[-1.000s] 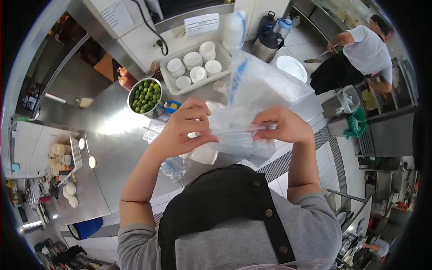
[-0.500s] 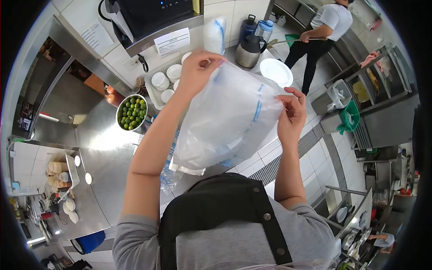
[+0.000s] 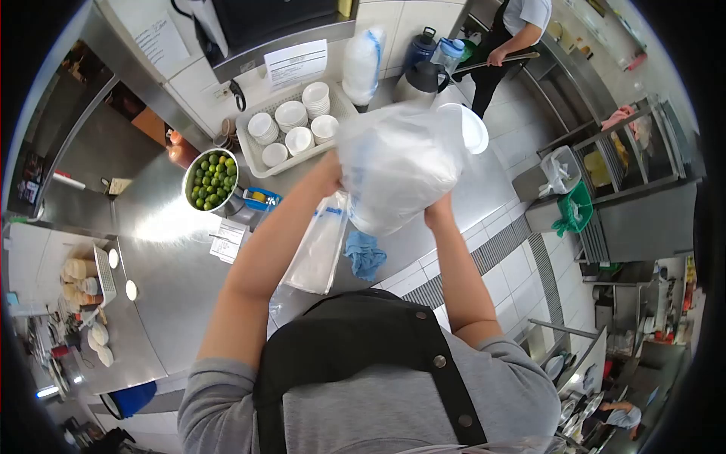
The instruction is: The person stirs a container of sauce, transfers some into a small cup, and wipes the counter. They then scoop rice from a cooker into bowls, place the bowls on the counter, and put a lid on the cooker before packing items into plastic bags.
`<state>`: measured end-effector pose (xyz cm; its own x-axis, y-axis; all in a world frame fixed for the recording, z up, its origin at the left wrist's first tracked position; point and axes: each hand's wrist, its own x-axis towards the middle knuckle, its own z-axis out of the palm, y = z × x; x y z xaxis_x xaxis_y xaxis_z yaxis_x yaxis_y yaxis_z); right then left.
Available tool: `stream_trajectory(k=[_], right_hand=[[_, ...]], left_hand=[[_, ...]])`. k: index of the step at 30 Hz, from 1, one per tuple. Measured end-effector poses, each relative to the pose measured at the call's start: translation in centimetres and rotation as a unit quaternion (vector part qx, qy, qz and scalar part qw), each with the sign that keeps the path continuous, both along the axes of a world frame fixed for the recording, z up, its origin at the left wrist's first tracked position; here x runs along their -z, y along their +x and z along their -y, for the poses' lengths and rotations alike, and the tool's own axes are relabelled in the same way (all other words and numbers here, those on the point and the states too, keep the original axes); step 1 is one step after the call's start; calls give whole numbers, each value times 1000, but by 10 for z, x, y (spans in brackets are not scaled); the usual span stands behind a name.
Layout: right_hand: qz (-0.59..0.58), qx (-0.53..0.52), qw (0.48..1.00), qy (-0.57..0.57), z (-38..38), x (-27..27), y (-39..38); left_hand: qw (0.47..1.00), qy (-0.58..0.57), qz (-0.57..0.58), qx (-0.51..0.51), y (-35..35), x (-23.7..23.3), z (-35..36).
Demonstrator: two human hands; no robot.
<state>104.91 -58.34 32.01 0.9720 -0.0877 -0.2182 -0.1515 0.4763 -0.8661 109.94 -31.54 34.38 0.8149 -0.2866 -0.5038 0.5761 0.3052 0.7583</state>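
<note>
A clear plastic bag [image 3: 404, 170] with blue print hangs in front of me above the counter, puffed out and blurred by motion. At its left edge my left hand [image 3: 331, 174] is closed on the plastic, its fingertips mostly hidden. My right hand [image 3: 437, 212] holds the bag's lower right side, with the fingers covered by it. Below the bag, a flat stack of plastic bags [image 3: 314, 253] lies on the counter, nearest my left forearm. A crumpled blue cloth [image 3: 365, 255] lies just right of that stack.
Stacked white lidded cups stand in a tray [image 3: 261, 163] behind a bowl of green limes [image 3: 212, 179]. Paper slips [image 3: 228, 240] lie on the steel counter [image 3: 170, 280]. A flask [image 3: 420, 82] and white plates [image 3: 474, 132] are at the back. A co-worker [image 3: 514, 38] holds a long handle.
Both hands have come lower, and the bag has gone from stretched wide to bunched and swinging. The cloth and bag stack now show below it. The co-worker has shifted at the upper right.
</note>
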Motion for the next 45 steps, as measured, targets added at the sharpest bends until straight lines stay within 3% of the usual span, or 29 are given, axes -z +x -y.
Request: stream_trajectory(k=[1,4,7,10,12,13,16,19,21,22,24,25,26,27,28,30,31,33,37,39,42,45], right_hand=[[-58,53,995,-54,-15,-1,-2],[15,41,987,-152,-11,89,2],[22,10,992,-120,-2,102,2],[0,-12,993,-114,4,108,7],[-48,-76,996,3,16,116,14],[-73,-107,990,62,15,114,16],[-138,-112,982,62,7,84,21],[-118,-22,992,38,3,81,14],[80,-58,985,-141,80,189,32],[155,-49,973,-162,79,137,22],[92,114,942,-302,80,70,44],[131,108,942,-289,66,15,41],[170,99,941,-274,52,-43,38],[188,61,967,-162,13,-115,20],[261,29,937,-230,4,-139,16],[251,74,931,-254,-5,-147,28],[261,119,920,-267,-8,-148,30],[276,161,929,-188,-11,-154,26],[244,199,943,-106,-1,-122,26],[294,179,928,-142,16,-53,39],[248,111,938,-214,5,12,13],[180,34,946,-268,-7,48,-22]], left_hand=[[999,47,23,1,-3,30,-1],[988,123,9,-92,-39,60,23],[894,326,295,-90,-39,96,25],[801,414,424,-84,-28,113,20],[947,284,147,0,-12,110,15],[978,204,1,42,-10,102,13],[992,81,-80,44,-14,79,11],[989,127,-69,12,-28,64,15],[986,164,2,-21,-38,56,14],[981,187,39,-44,-41,52,10],[930,272,195,-153,-45,45,10],[908,154,273,-278,-59,5,21],[883,113,341,-303,-72,-35,24],[825,180,438,-310,-81,-57,28],[755,242,527,-307,-84,-74,31],[678,298,593,-316,-80,-103,35],[709,269,576,-305,-75,-103,35],[772,202,535,-278,-67,-103,34],[840,192,451,-233,-47,-108,28],[878,192,388,-203,-29,-99,28],[915,110,336,-194,-28,-83,30],[929,-63,350,-106,-30,-64,24]])
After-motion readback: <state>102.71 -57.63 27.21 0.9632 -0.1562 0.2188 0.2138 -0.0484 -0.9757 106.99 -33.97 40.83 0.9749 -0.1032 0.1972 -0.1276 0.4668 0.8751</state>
